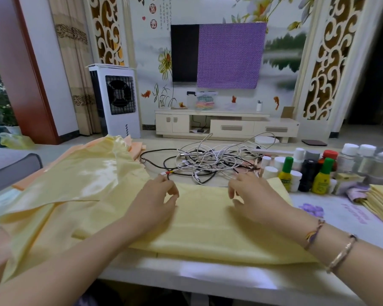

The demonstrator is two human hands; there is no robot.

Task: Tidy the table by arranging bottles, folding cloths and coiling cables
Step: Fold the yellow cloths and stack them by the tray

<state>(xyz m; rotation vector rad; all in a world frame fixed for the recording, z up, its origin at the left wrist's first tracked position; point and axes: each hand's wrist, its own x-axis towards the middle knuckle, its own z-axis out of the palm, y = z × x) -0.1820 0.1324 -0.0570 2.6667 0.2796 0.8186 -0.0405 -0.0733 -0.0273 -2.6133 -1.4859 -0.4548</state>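
A pale yellow cloth [199, 226] lies spread and partly folded across the near table. My left hand [157, 199] and my right hand [252, 195] hover over its far folded edge, fingers loosely curled, fingertips close to the fabric; whether they pinch it I cannot tell. Behind the cloth sits a tangle of black and white cables [206, 162]. Several bottles [309, 171] with white, green and red caps stand grouped at the right.
More yellow and orange cloths [86, 168] are heaped at the left. A stack of folded yellow cloths [382, 202] lies at the right edge. The white table edge [208, 277] runs along the front. A grey cushion [9, 166] sits far left.
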